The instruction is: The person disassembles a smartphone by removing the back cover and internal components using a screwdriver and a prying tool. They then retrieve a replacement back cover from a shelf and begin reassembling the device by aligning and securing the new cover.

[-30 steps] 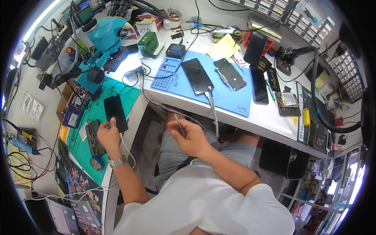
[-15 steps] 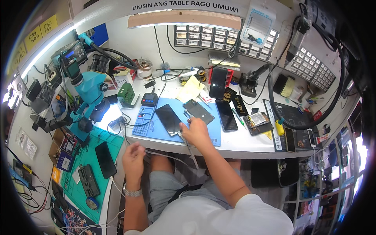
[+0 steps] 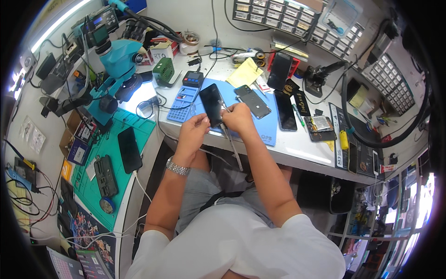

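Observation:
My left hand, fingers curled together, is beside the lower left edge of a black phone on the blue mat; what its fingertips hold, if anything, is unclear. My right hand is closed around a small silvery item at the phone's lower right, too small to name, with grey-white cables hanging below. An opened phone lies just beyond that hand. Another black phone with a white cable lies on the green mat at the left, beside a dark tool case.
A teal microscope and blue parts tray stand behind the hands. More phones, a yellow note and a disassembled phone lie rightward. A black hose loops at right. Small drawer cabinets line the wall.
My left hand let go of the phone on the green mat and moved right to the middle phone. My right hand rose from over my lap, where it held a cable, to that phone's right side.

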A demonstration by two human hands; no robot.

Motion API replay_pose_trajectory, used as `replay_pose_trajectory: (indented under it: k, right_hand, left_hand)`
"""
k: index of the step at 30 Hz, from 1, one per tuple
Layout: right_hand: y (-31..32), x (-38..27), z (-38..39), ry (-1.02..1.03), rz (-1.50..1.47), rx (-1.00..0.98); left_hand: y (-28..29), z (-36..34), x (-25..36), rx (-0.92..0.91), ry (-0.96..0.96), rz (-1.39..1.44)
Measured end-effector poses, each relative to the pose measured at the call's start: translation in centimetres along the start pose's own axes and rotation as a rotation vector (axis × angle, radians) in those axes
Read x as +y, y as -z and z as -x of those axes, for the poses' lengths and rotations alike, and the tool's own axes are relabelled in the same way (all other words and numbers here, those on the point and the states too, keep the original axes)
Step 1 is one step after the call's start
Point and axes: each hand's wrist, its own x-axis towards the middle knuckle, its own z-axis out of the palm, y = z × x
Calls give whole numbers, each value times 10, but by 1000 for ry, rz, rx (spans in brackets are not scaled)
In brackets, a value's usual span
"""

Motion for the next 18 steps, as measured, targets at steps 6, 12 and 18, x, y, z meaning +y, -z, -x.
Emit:
replay_pose_trajectory:
  k: [6, 12, 18]
  right_hand:
    - [2, -10, 22, 66, -166, 121]
    - [5, -11, 60, 95, -417, 95]
    - [-11, 8, 114, 52, -874, -138]
  left_hand:
    - [-4, 5, -5, 14, -5, 139]
    - [-11, 9, -16, 48, -59, 430]
    - [-21, 36, 1, -201, -21, 1065]
